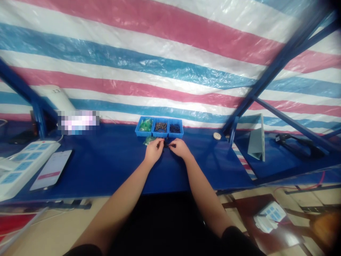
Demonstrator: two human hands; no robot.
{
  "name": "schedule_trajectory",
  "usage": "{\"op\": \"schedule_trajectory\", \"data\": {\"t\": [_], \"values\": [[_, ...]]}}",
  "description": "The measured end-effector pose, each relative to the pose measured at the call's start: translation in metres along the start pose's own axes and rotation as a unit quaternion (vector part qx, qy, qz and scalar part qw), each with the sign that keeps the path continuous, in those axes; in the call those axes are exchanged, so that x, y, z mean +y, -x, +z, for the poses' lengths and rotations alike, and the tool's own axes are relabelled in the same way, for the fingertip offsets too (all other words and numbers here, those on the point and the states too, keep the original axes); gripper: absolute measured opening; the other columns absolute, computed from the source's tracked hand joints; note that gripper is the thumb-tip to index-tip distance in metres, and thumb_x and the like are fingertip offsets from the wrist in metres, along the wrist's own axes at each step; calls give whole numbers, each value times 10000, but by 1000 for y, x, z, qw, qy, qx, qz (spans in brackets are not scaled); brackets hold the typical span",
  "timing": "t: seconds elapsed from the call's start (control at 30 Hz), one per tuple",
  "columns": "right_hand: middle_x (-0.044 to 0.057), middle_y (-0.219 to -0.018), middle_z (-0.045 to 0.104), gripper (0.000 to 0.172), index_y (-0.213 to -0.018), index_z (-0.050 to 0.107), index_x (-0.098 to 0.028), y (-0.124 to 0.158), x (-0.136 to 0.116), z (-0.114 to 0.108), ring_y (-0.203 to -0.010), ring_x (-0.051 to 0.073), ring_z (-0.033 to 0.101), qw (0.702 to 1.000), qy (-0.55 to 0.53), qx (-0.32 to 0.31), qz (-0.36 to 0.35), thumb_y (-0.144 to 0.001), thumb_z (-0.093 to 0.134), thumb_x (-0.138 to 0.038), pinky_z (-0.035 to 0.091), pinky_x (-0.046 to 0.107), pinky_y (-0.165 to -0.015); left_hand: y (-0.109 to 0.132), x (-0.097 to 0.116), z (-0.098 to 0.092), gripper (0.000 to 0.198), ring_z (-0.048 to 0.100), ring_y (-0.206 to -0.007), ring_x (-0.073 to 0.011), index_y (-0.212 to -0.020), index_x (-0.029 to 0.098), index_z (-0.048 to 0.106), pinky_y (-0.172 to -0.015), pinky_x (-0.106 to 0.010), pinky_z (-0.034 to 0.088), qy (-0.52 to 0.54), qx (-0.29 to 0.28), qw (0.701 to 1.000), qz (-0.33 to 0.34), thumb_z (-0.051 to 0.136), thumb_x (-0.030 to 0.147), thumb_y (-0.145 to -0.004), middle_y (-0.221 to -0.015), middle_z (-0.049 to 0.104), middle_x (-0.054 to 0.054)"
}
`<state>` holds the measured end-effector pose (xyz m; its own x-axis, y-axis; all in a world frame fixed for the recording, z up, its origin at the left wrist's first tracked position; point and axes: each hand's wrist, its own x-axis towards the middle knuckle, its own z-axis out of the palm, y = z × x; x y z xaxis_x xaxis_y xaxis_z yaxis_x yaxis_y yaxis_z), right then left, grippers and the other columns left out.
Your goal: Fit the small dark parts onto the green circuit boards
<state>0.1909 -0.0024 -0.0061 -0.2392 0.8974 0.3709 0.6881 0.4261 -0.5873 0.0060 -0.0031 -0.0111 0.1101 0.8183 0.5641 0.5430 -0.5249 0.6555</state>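
My left hand (154,150) and my right hand (181,148) meet above the blue table, fingers pinched close together. Small dark pieces (165,145) show at and between the fingertips; they are too small and blurred to name. Just beyond stand three joined blue bins. Green packets fill the left bin (144,134), small brass-and-dark metal parts lie in the middle bin (160,135), and small dark pieces are in the right bin (176,135). Beside my left hand, partly hidden by it, a green packet (148,140) lies on the table.
On the left are a phone (51,170) and a white power strip (26,167). A round pale object (217,136) lies to the right, near a blue metal frame post (233,131). Beyond it stand a grey tablet-like stand (256,142) and black cables (298,144). Striped sheeting (160,81) hangs behind.
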Motion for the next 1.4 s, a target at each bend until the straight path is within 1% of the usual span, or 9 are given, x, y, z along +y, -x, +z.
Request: {"op": "schedule_trajectory", "data": {"t": [0.13,0.3,0.43,0.57,0.67,0.77,0.83,0.97,1.4], "values": [[41,-841,681,116,-830,721,-210,-1,-2,1,-791,174,604,998,-44,37,20,-803,611,-184,483,318,-795,0,0,0,230,669,-761,-177,-996,221,684,-716,-290,523,-11,-5,1000,7,492,311,-907,-904,724,-36],[30,-939,691,287,-1125,650,-216,-3,-11,7,-800,149,628,981,-166,91,45,-873,518,-253,505,279,-758,0,1,2,204,654,-765,-186,-987,238,699,-778,-334,498,-16,-32,998,58,528,291,-889,-887,721,-34],[51,-1011,696,236,-1025,688,-215,-5,-15,13,-875,160,649,969,-218,102,53,-870,532,-300,520,287,-795,0,0,3,205,640,-764,-185,-1012,251,698,-799,-352,476,-21,-46,996,78,549,300,-881,-871,714,-32],[54,-875,718,230,-941,661,-180,-8,-17,17,-794,177,680,928,-328,128,119,-777,655,-342,549,313,-760,-1,0,2,227,616,-694,-170,-1036,244,687,-759,-328,472,-21,-48,997,64,577,347,-867,-746,683,-14],[48,-812,719,264,-880,638,-176,-9,-18,17,-743,187,690,898,-390,130,160,-712,718,-363,556,306,-693,-2,1,1,219,612,-684,-162,-1020,234,683,-734,-308,473,-16,-32,998,47,572,352,-872,-740,676,-12],[36,-780,713,288,-885,631,-184,-9,-20,16,-702,189,690,887,-413,106,175,-701,728,-384,530,270,-584,-2,4,-1,187,628,-724,-164,-961,224,677,-737,-298,473,-15,-21,999,39,542,333,-893,-788,691,-19],[30,-773,711,296,-877,628,-190,-8,-19,16,-698,189,691,884,-421,94,177,-689,738,-390,518,259,-560,-2,5,-1,178,632,-721,-161,-935,214,662,-734,-291,474,-13,-20,999,31,524,322,-903,-779,690,-19],[26,-768,710,309,-859,638,-194,-8,-18,18,-702,192,691,888,-418,89,169,-663,754,-402,542,287,-617,-2,6,-1,164,620,-670,-153,-913,204,624,-697,-280,466,-11,-21,1000,9,501,311,-911,-740,671,-10],[54,-833,727,287,-914,713,-183,-6,-17,16,-733,194,686,907,-390,90,134,-709,715,-384,556,314,-685,-2,0,1,132,594,-625,-149,-944,200,584,-616,-261,438,8,-9,1000,-20,523,296,-876,-692,629,4]]}}
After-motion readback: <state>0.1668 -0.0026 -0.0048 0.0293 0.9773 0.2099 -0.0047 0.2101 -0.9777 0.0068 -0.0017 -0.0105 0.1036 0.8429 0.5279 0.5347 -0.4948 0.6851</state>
